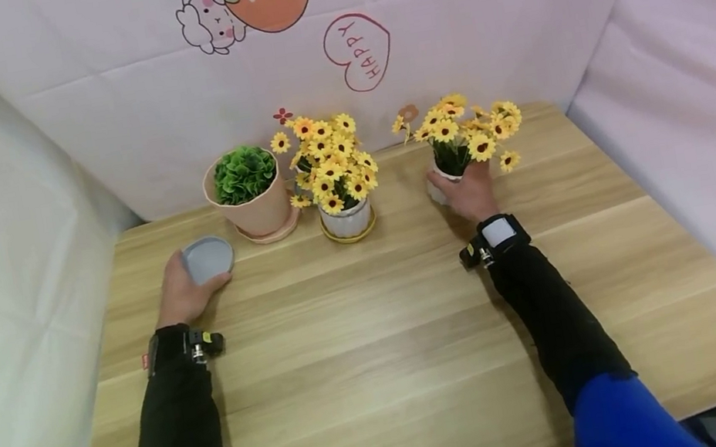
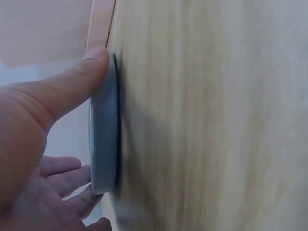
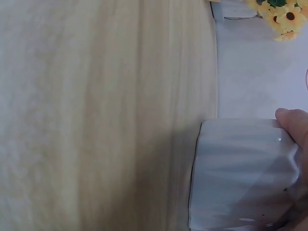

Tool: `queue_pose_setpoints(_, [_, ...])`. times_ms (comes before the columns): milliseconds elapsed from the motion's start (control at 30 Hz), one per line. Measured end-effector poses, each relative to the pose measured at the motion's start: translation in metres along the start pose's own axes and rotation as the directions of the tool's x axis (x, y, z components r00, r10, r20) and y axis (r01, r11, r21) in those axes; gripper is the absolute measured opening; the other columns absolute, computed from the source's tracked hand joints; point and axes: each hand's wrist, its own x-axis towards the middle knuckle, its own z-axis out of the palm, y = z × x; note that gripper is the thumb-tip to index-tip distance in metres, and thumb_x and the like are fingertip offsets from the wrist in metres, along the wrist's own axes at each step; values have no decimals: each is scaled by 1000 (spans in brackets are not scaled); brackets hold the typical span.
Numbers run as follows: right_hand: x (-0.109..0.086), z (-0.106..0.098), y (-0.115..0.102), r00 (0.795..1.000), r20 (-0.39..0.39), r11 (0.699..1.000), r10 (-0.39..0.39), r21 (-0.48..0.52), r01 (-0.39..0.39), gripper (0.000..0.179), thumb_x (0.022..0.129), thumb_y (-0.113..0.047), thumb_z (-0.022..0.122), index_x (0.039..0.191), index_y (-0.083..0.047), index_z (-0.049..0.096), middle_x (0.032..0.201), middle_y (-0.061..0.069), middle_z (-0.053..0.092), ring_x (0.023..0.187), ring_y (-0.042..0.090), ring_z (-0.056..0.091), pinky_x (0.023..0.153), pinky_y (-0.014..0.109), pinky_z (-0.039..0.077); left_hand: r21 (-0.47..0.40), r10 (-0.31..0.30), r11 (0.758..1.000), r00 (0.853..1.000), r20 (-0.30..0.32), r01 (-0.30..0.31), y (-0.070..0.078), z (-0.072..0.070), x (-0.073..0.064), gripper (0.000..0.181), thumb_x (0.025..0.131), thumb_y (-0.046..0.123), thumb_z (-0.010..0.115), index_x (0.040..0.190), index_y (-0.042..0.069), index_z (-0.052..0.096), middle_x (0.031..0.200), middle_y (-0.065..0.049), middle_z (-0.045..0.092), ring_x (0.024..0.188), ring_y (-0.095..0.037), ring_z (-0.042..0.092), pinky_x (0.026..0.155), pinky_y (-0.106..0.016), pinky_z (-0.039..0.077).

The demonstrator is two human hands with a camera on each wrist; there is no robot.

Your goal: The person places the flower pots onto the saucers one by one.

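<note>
At the table's left side my left hand (image 1: 184,291) pinches a shallow round grey saucer (image 1: 209,259) by its edge. In the left wrist view the thumb and fingers span the saucer's rim (image 2: 104,134), close over the wood. My right hand (image 1: 474,191) grips a white flowerpot (image 1: 438,193) holding yellow daisy-like flowers (image 1: 481,146), at the back right. The right wrist view shows the pot's rippled white side (image 3: 243,173) low against the tabletop, with the thumb at its rim.
A pink pot (image 1: 261,215) with a green plant stands on a pink saucer near the grey one. To its right, a second white pot (image 1: 347,221) of yellow flowers sits on a yellow saucer. A printed cloth (image 1: 474,25) hangs behind the wooden table (image 1: 352,365).
</note>
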Motion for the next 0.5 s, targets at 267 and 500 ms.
queue_pose_setpoints(267, [2,-2,0,1000,23,1000,-5,-3,5,99,95,-29,80,167,-19,13,170,12,28,158,26,31,133,42,25,9,29,1000,998,57,-29,12,4,-10,114,94,34,81,164,-12,4,164,-43,22,150,-58,29,123,-69,30])
queue_pose_setpoints(500, [0,-3,-1,999,38,1000,4,-10,-3,100,95,-30,79,168,-18,11,171,11,25,160,27,27,134,44,22,-13,89,996,990,108,-88,24,12,-21,110,93,27,82,163,-13,8,164,-42,24,150,-57,31,123,-68,30])
